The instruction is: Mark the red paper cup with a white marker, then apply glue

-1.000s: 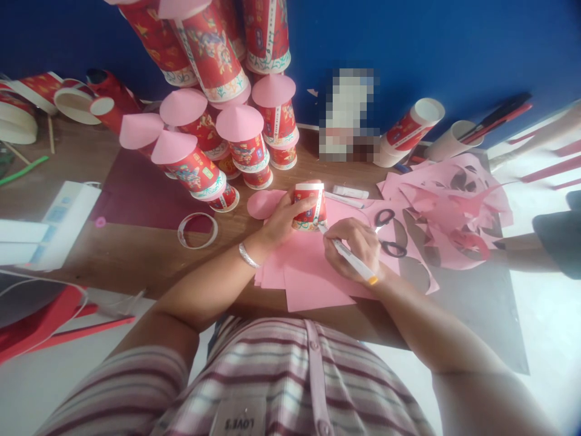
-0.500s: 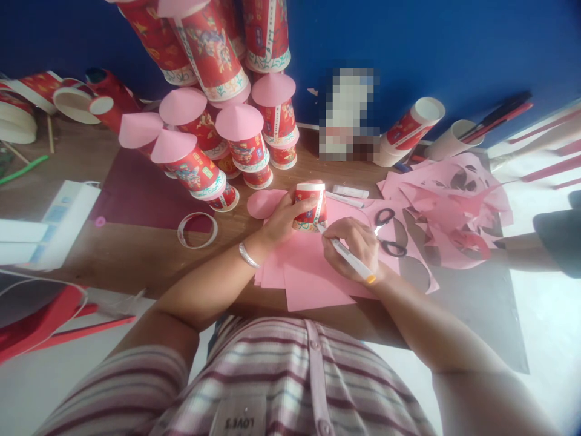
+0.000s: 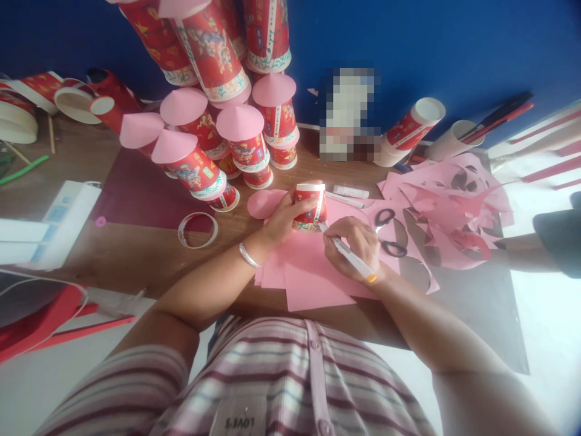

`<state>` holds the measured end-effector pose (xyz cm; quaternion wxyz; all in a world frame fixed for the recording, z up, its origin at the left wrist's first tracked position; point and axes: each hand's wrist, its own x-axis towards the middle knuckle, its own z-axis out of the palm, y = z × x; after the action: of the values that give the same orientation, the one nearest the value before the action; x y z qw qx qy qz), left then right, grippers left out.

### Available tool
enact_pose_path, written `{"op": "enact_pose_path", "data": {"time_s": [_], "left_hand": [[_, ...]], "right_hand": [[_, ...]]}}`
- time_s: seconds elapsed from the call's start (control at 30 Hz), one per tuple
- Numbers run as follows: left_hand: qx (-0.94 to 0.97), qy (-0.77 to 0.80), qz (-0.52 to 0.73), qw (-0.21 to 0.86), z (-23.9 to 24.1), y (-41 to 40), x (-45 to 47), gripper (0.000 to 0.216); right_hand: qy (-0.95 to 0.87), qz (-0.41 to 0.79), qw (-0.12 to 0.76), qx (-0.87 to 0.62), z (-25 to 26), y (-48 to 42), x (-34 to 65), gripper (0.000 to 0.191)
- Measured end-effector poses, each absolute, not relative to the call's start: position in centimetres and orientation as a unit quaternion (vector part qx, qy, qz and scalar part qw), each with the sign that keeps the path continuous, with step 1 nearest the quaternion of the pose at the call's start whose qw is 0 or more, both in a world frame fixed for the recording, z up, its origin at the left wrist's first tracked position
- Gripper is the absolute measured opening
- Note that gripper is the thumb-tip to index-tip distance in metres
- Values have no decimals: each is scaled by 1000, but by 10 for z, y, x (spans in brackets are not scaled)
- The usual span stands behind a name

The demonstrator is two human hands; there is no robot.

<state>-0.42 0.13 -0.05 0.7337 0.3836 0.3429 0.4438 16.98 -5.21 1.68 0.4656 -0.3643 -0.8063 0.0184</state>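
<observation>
My left hand [image 3: 282, 217] is closed around an upside-down red patterned paper cup [image 3: 311, 206], pressing it onto a stack of pink paper sheets [image 3: 308, 272] on the wooden table. My right hand [image 3: 356, 245] grips a white pen [image 3: 351, 260] with an orange end. The pen's tip touches the pink paper right at the cup's rim. A silver bracelet circles my left wrist. Black-handled scissors [image 3: 389, 233] lie just right of my right hand.
Behind the cup stands a pile of red paper cups topped with pink paper cones [image 3: 238, 124]. Pink paper scraps with cut-out holes [image 3: 449, 206] lie at the right. A tape ring [image 3: 197, 230] sits left, a white box [image 3: 54, 224] farther left. A blue wall backs the table.
My right hand and the pen's tip shifted very slightly along the cup's rim. My left hand and the cup stayed put.
</observation>
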Motion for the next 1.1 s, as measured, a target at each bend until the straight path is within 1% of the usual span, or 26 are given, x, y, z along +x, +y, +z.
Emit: {"op": "enact_pose_path", "data": {"time_s": [0.17, 0.4, 0.6, 0.93, 1.1], "left_hand": [[383, 352, 449, 726, 0, 1, -5, 30], [391, 355, 450, 720, 0, 1, -5, 32], [391, 364, 446, 718, 2, 0, -5, 32], [402, 359, 439, 719, 3, -1, -6, 30], [389, 352, 462, 715, 2, 1, -4, 29]], "right_hand": [[-813, 10, 454, -365, 17, -53, 170, 21], [-812, 12, 462, -356, 17, -53, 169, 24], [-815, 10, 455, -360, 18, -53, 169, 22], [-811, 21, 469, -350, 16, -53, 169, 24], [-804, 14, 475, -357, 18, -53, 171, 20]]}}
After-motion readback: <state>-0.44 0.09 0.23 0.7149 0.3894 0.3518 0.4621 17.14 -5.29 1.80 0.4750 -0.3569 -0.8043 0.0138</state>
